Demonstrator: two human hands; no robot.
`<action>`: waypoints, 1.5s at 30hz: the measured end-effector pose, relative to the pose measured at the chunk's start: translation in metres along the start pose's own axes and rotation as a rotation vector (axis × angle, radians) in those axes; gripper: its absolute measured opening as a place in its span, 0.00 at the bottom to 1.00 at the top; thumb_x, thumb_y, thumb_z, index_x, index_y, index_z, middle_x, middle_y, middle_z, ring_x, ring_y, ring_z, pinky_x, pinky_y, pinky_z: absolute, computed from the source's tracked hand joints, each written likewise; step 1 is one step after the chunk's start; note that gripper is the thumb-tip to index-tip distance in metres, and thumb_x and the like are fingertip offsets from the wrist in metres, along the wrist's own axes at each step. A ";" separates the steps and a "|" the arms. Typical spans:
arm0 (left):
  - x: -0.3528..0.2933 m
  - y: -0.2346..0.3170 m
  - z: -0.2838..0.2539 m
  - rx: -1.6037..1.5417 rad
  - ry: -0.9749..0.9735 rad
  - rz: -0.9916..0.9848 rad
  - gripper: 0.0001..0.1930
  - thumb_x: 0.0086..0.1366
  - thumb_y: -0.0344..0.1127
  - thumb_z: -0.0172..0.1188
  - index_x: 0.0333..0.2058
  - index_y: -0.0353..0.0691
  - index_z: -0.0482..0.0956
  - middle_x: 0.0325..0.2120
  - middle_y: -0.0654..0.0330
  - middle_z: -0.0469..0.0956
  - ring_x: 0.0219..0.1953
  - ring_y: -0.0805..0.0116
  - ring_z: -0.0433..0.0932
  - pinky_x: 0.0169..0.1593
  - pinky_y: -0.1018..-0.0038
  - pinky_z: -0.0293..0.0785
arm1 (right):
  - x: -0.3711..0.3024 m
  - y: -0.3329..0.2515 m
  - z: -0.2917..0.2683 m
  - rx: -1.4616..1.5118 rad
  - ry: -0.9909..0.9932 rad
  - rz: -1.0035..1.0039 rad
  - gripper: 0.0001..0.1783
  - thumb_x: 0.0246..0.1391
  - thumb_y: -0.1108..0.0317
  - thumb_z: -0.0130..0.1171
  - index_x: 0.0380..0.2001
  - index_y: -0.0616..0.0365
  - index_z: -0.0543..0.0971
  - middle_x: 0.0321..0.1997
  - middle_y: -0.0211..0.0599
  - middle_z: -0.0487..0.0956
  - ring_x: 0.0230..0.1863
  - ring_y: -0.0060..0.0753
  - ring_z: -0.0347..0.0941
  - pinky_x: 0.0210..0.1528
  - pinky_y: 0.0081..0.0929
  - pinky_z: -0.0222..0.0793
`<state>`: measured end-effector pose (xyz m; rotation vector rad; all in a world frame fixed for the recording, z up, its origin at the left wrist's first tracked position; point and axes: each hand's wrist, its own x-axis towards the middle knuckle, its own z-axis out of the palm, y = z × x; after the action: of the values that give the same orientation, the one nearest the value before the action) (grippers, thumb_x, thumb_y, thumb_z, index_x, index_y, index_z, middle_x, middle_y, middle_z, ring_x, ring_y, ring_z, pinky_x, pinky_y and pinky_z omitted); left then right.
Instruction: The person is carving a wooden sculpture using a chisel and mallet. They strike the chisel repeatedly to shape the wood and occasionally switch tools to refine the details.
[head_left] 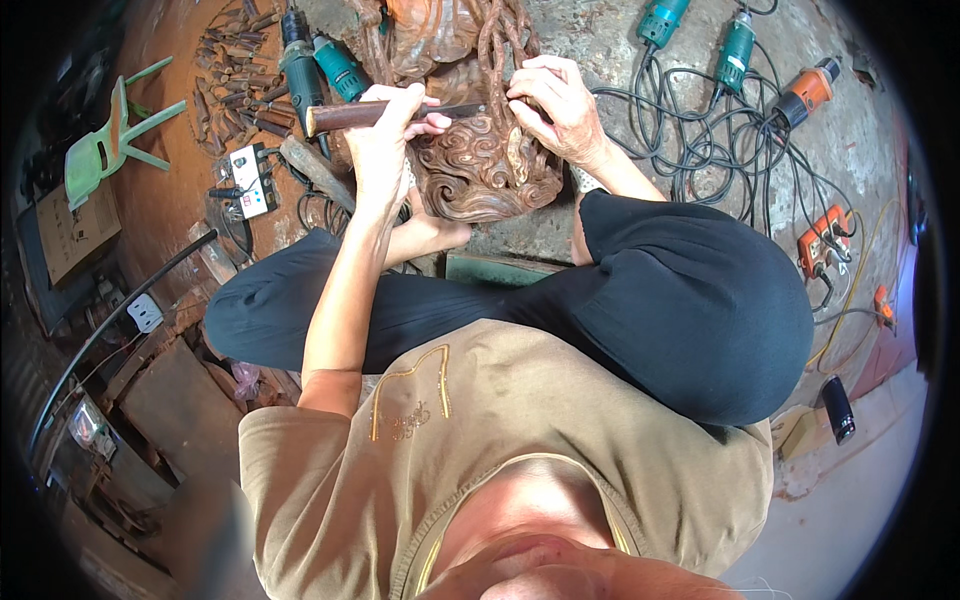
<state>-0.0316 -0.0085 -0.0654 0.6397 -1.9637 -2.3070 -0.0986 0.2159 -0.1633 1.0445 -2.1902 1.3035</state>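
A dark brown wood carving (480, 180) with swirling relief stands in front of me, between my bent legs. My left hand (385, 130) is closed around a carving chisel (345, 116) with a thick wooden handle. The handle's butt points left, and the narrow dark blade lies across the carving toward the right. On the carving's right side my right hand (560, 112) rests with curled fingers, gripping an upright carved stem near the blade's tip. Whether its fingertips also touch the blade, I cannot tell.
Many wooden-handled chisels (235, 90) lie at the far left beside green power tools (340, 70). A white control box (252, 180) is nearer. On the right, tangled black cables (690, 140) run to grinders (735, 50) and an orange power tool (808, 92). A green plastic chair (100, 145) lies left.
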 end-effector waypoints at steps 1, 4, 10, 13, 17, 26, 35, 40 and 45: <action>0.000 -0.002 -0.002 -0.017 0.001 -0.003 0.08 0.68 0.31 0.64 0.35 0.32 0.78 0.33 0.48 0.83 0.28 0.61 0.85 0.35 0.70 0.84 | 0.000 0.000 0.000 -0.002 -0.003 0.002 0.10 0.49 0.69 0.72 0.35 0.53 0.81 0.41 0.28 0.83 0.53 0.41 0.76 0.54 0.35 0.74; 0.001 0.003 -0.006 0.008 -0.019 0.002 0.08 0.68 0.31 0.65 0.35 0.32 0.78 0.32 0.48 0.84 0.28 0.61 0.85 0.34 0.71 0.84 | 0.000 0.000 0.000 -0.005 -0.007 -0.005 0.10 0.49 0.70 0.71 0.35 0.52 0.81 0.41 0.28 0.82 0.53 0.42 0.76 0.53 0.35 0.74; 0.004 0.010 -0.010 0.027 -0.012 -0.018 0.07 0.67 0.30 0.65 0.34 0.32 0.78 0.31 0.48 0.83 0.26 0.61 0.85 0.32 0.71 0.84 | -0.002 -0.001 0.000 0.031 -0.014 0.026 0.10 0.50 0.71 0.71 0.36 0.56 0.81 0.42 0.32 0.83 0.55 0.44 0.76 0.57 0.38 0.72; 0.000 0.011 0.003 -0.021 -0.010 -0.032 0.08 0.68 0.30 0.64 0.34 0.31 0.77 0.31 0.48 0.83 0.27 0.61 0.85 0.34 0.69 0.83 | -0.002 -0.001 0.000 0.030 -0.014 0.029 0.10 0.50 0.71 0.71 0.36 0.56 0.81 0.42 0.32 0.84 0.54 0.44 0.76 0.57 0.38 0.72; -0.003 0.000 0.001 0.002 -0.053 -0.061 0.07 0.70 0.32 0.62 0.37 0.32 0.77 0.33 0.48 0.84 0.30 0.62 0.86 0.36 0.70 0.84 | -0.003 -0.001 0.001 0.033 -0.010 0.025 0.10 0.50 0.71 0.71 0.36 0.56 0.81 0.42 0.32 0.84 0.54 0.44 0.76 0.57 0.38 0.72; 0.002 0.008 -0.019 0.054 -0.078 -0.036 0.06 0.69 0.31 0.63 0.35 0.33 0.78 0.33 0.48 0.84 0.28 0.62 0.85 0.35 0.71 0.84 | -0.001 0.001 0.000 0.027 0.002 -0.008 0.11 0.50 0.69 0.72 0.36 0.52 0.80 0.42 0.28 0.82 0.54 0.41 0.75 0.54 0.35 0.74; -0.002 0.000 -0.003 -0.022 -0.118 -0.068 0.07 0.69 0.30 0.62 0.36 0.31 0.78 0.33 0.48 0.83 0.30 0.61 0.85 0.36 0.70 0.84 | -0.003 0.001 0.002 0.009 0.003 0.006 0.11 0.50 0.69 0.72 0.36 0.52 0.80 0.42 0.28 0.82 0.54 0.41 0.75 0.53 0.35 0.74; 0.001 0.012 -0.013 0.089 -0.126 -0.029 0.05 0.69 0.28 0.61 0.37 0.31 0.78 0.35 0.48 0.84 0.32 0.62 0.85 0.40 0.71 0.84 | -0.002 0.001 0.001 0.004 0.002 -0.003 0.11 0.50 0.69 0.71 0.36 0.52 0.81 0.42 0.28 0.82 0.54 0.41 0.75 0.53 0.35 0.74; 0.000 0.012 -0.013 0.072 -0.172 -0.026 0.05 0.69 0.27 0.60 0.38 0.30 0.78 0.37 0.47 0.84 0.34 0.62 0.85 0.43 0.70 0.83 | -0.003 0.002 0.002 0.004 0.010 0.000 0.11 0.50 0.69 0.72 0.36 0.52 0.81 0.42 0.28 0.82 0.54 0.40 0.75 0.53 0.35 0.74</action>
<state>-0.0295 -0.0233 -0.0556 0.4890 -2.1321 -2.3901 -0.0984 0.2159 -0.1674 1.0373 -2.1814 1.3110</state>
